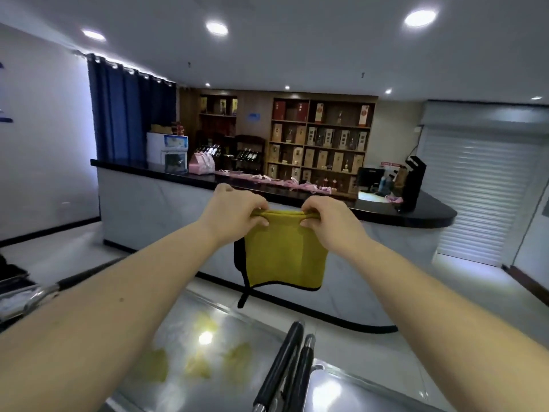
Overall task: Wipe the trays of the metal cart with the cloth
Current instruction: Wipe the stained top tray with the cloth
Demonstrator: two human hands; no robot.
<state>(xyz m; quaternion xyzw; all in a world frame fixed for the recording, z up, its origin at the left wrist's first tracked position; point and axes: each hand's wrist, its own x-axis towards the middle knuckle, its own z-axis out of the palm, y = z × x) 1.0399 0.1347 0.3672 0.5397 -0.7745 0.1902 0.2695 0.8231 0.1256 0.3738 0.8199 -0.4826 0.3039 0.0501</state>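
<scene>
Both left hand [237,209] and right hand [329,221] pinch the top hem of a yellow black-edged cloth [285,257], the shiny metal cart tray [231,331] beneath them. Fold it flat first, I'd say.

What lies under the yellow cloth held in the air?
The cart's shiny metal tray, apart from the cloth, showing its yellow reflection. The left forearm hides the tray's left part.

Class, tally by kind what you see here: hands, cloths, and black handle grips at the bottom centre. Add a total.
Hands: 2, the left hand and the right hand
Cloths: 1, the yellow cloth, which both hands pinch
Black handle grips: 2
Total: 5
</scene>
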